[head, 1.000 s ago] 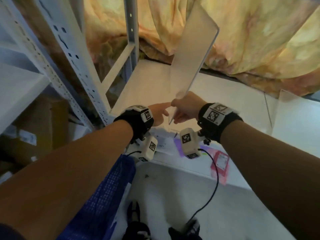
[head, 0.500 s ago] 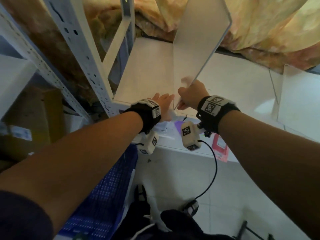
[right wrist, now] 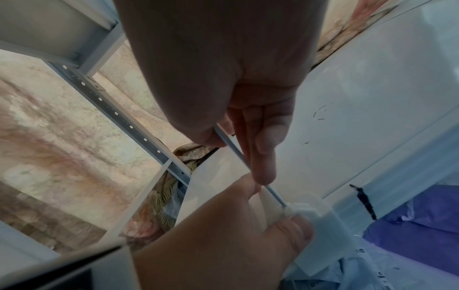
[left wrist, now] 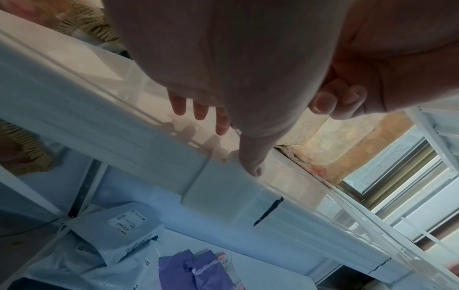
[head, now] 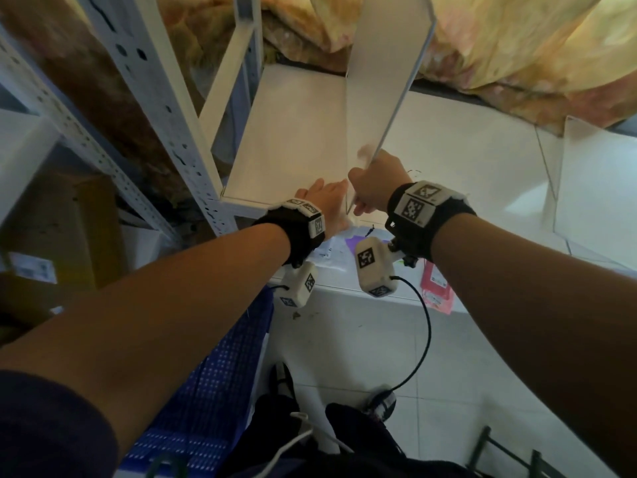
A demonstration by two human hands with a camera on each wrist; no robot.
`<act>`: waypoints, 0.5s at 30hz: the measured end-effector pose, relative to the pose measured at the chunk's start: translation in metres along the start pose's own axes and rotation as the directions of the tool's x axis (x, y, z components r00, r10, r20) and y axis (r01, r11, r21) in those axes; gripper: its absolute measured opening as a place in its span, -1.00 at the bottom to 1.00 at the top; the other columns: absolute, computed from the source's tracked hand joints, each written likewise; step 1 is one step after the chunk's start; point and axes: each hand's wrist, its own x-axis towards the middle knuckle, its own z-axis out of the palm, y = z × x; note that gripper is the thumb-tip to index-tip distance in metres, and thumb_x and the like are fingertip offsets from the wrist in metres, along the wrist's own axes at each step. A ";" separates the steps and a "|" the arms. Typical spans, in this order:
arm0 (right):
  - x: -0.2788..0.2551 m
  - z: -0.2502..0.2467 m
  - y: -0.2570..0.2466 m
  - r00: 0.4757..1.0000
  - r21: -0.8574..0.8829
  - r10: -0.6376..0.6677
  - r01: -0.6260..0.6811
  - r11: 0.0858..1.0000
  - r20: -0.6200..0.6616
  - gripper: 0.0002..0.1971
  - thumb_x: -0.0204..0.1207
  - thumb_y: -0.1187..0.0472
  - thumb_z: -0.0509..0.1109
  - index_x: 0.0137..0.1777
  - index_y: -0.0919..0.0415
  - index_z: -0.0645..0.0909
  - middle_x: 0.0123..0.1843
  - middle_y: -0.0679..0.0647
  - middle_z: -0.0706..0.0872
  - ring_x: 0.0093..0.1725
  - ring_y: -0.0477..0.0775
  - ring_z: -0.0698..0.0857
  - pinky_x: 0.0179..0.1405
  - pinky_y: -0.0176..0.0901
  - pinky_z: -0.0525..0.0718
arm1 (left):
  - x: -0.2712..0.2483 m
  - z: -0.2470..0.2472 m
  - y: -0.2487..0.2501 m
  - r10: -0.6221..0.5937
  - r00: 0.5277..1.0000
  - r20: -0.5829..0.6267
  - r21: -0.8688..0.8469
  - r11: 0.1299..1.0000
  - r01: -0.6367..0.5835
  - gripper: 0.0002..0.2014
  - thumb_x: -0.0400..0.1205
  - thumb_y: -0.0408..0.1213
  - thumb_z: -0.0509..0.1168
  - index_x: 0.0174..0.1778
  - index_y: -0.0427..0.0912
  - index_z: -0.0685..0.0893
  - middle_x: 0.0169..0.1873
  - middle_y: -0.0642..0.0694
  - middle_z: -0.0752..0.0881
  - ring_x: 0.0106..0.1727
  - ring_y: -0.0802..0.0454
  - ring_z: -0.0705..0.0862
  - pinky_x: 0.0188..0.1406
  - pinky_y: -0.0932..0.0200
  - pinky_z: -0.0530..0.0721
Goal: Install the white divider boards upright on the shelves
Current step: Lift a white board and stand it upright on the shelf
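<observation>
A white divider board (head: 382, 98) stands on edge on the white shelf (head: 293, 132), running from the front lip toward the back. My right hand (head: 368, 182) pinches the board's near edge low down; in the right wrist view the thumb and fingers (right wrist: 263, 149) clamp the thin edge (right wrist: 232, 146). My left hand (head: 324, 196) lies just left of the board with straight fingers (left wrist: 198, 111) on the shelf. Its thumb (right wrist: 295, 233) presses a small white clip (right wrist: 320, 219) on the shelf's front lip at the board's foot.
A second white board (head: 593, 174) stands at the shelf's right. A perforated steel post (head: 165, 98) rises at the left, with a floral curtain (head: 517, 46) behind. Parcels (head: 436, 288) lie on the lower shelf, above a blue crate (head: 213, 374). A cardboard box (head: 69, 219) sits far left.
The board has swung from a tilt above the shelf to standing on it. Both hands have gone forward with it to the shelf's front lip.
</observation>
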 end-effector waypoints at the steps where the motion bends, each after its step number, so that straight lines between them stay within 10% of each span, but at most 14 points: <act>1: 0.000 0.000 -0.001 1.000 -0.016 -0.006 0.006 1.000 0.001 -0.78 0.60 0.22 0.18 0.10 0.31 0.57 -0.19 0.17 0.80 -0.50 -0.02 0.78 -0.58 -0.33 0.66 | 0.001 0.001 0.000 0.003 1.000 0.002 0.002 1.000 -0.003 -0.64 0.40 -0.02 0.29 0.11 0.09 0.48 0.24 0.03 0.59 0.37 -0.14 0.43 0.27 -0.20 0.38; 10: 0.003 0.003 0.002 0.999 -0.118 0.024 -0.021 0.993 0.023 -0.69 0.59 0.20 0.20 0.15 0.41 0.62 -0.05 0.28 0.76 -0.39 0.13 0.73 -0.52 -0.18 0.67 | 0.002 0.005 -0.004 0.027 0.996 -0.080 0.020 0.999 -0.025 -0.63 0.45 0.07 0.31 0.13 0.10 0.48 0.09 0.07 0.65 0.08 -0.05 0.54 0.12 -0.15 0.50; 15: -0.002 -0.001 -0.007 0.993 -0.288 -0.057 0.084 0.954 0.102 -0.66 0.62 0.17 0.34 0.31 0.36 0.54 0.22 0.24 0.68 0.19 0.23 0.69 0.20 -0.04 0.67 | 0.001 -0.002 -0.003 0.049 0.994 -0.100 0.033 0.998 -0.046 -0.49 0.52 0.22 0.26 0.31 0.03 0.53 0.17 0.01 0.66 0.23 -0.09 0.59 0.22 -0.13 0.48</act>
